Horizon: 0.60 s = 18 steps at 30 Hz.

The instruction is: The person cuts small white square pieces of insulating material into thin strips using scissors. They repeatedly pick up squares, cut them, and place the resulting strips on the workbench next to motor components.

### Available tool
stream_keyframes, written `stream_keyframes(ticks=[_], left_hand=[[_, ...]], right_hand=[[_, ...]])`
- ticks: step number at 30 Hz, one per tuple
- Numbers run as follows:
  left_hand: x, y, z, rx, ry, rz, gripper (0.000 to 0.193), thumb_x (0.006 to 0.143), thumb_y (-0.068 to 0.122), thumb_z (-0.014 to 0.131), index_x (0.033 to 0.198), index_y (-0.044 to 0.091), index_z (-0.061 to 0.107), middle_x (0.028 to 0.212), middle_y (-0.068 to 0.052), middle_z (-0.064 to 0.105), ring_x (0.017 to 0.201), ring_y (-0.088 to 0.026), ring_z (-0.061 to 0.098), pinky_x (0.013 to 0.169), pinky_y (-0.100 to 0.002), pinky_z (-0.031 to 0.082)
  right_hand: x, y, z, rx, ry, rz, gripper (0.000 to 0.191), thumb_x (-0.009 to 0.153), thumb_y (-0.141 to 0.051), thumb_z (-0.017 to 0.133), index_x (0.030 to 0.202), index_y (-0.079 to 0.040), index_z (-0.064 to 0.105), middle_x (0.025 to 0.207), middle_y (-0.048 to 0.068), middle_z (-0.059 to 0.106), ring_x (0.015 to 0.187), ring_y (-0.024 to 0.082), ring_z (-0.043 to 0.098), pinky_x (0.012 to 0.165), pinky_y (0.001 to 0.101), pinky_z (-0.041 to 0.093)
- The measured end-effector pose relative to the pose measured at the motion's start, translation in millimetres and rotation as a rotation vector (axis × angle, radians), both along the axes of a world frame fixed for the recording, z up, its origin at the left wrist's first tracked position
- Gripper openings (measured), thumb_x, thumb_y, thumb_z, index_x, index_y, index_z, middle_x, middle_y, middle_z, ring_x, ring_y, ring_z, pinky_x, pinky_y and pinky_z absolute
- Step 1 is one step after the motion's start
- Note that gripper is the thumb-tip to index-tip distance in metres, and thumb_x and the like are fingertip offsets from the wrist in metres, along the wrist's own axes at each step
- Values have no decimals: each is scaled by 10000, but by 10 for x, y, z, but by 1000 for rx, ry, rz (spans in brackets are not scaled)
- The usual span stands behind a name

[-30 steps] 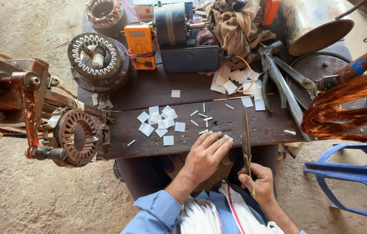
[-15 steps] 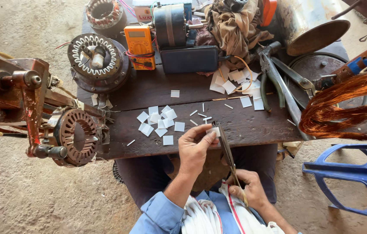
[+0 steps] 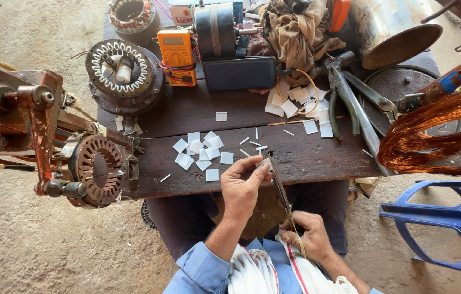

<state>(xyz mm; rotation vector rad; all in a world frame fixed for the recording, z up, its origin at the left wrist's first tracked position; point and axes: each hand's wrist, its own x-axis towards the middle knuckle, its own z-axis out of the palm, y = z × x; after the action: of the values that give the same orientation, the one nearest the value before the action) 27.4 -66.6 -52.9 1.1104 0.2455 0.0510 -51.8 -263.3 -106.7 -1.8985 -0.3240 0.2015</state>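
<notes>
- Head view, the hands: the left hand (image 3: 244, 185) pinched a small white paper piece (image 3: 265, 163) between thumb and fingertips, at the near edge of the dark wooden bench (image 3: 306, 158). The right hand (image 3: 306, 235) was clenched around the handles of long scissors (image 3: 280, 188), whose blades ran up to meet that piece.
- Head view, the step: it looked like the trimming of the paper piece, the blades set at it and the cut seemingly not finished. The next snip would call for the left fingertips to hold the piece flat and clear of the blades while the right hand squeezed.
- Head view, the bench: a scatter of cut white squares (image 3: 200, 152) lay just beyond the left hand, with thin offcut slivers (image 3: 252, 142) beside them.
- Head view, surroundings: a motor stator (image 3: 97, 170) sat clamped at left, an orange multimeter (image 3: 177, 54) stood farther back, and a copper wire coil (image 3: 431, 136) hung at right.
</notes>
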Motion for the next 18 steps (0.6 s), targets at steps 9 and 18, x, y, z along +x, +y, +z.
stream_keyframes(ticks=[9, 18], left_hand=[[-14, -12, 33, 18, -25, 0, 216, 917, 4, 742, 1124, -49, 712, 930, -141, 767, 789, -152, 758, 698, -278, 665], [-26, 3, 44, 28, -10, -5, 223, 904, 4, 756, 1115, -59, 719, 908, -146, 772, 737, -152, 747, 664, -263, 644]], right_hand=[[-9, 39, 0, -22, -13, -41, 418, 692, -412, 879, 715, -21, 733, 601, 47, 686, 532, 150, 669, 492, 309, 488], [-23, 32, -7, 1, -3, -37, 315, 695, -307, 890, 707, -28, 745, 636, 38, 734, 552, 129, 702, 495, 291, 516]])
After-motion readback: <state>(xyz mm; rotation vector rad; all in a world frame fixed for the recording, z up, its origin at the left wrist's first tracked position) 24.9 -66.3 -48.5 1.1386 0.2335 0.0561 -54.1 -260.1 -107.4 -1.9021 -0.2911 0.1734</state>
